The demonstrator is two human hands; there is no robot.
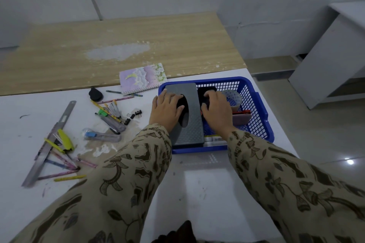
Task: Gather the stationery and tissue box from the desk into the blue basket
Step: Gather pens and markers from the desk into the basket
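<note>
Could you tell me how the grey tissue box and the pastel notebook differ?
The tissue box sits inside the blue basket with the left hand resting on it; the notebook lies on the desk outside the basket, untouched. The tissue box is plain dark grey with a black oval opening; the notebook has a pastel patterned cover and spiral binding. The tissue box is a thick block; the notebook is thin and flat. Both are rectangular.

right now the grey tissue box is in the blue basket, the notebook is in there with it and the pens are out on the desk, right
Not quite. The head view shows the notebook lying on the desk, just outside the far left corner of the blue basket, not in it. The grey tissue box is in the basket and the pens are out on the desk.
</note>
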